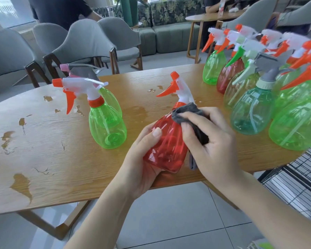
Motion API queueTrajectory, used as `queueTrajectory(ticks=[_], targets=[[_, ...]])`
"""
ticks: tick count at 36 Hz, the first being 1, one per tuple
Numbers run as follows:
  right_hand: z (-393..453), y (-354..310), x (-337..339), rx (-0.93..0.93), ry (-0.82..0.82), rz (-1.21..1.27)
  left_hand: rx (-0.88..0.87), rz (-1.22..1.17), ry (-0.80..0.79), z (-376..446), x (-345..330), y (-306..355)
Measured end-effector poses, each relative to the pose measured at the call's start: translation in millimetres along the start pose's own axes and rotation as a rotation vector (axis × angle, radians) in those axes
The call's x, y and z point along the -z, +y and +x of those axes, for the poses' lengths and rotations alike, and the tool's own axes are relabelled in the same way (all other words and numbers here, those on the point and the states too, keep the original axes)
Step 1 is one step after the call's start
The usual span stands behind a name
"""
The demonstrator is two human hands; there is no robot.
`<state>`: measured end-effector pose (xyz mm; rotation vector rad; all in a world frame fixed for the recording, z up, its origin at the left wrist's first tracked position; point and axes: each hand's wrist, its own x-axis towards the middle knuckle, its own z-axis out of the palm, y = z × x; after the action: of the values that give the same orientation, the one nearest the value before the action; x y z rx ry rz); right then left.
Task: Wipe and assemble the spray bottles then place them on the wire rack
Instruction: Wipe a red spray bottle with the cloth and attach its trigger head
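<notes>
Puddles of water (22, 184) lie leftward on the oval wooden table (61, 159); left hand (142, 169) grips a translucent red plastic spray bottle (167, 150) above the table edge, right hand (210, 141) presses a grey cloth (190, 112) against it; wet plastic could slip free.

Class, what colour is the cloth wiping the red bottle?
Dark grey cloth, seen best in the head view.

Both bare forearms reach forward, hands meeting at centre.

The left hand (142, 169) cups from below, thumb lying flat on top; the right hand (210, 141) curls its fingers (188, 133) in a grip, wrist angled inward.
</notes>
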<state>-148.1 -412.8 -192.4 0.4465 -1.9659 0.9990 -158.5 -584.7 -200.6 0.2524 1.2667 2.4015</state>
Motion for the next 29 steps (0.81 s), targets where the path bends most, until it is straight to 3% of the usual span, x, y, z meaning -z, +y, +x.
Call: queueTrajectory(ticks=[7,10,14,19,26,29], targets=[[-19,-15,-4,0.281,-0.099,-0.022,0.049,-0.122,0.04,-1,0,2],[-26,-15,-9,0.436,-0.144,-0.052,0.122,-0.15,-0.043,-4,2,3],[-23,-12,-9,0.491,-0.144,-0.091,0.152,-0.187,-0.077,-3,1,4],[-14,-7,-3,0.373,-0.102,-0.094,0.081,-0.19,-0.069,1,-1,4],[3,2,0,-0.025,-0.022,0.009,-0.004,-0.111,-0.009,0,-3,2],[2,1,-1,-0.038,-0.017,-0.007,-0.006,-0.101,-0.006,-1,-4,4]])
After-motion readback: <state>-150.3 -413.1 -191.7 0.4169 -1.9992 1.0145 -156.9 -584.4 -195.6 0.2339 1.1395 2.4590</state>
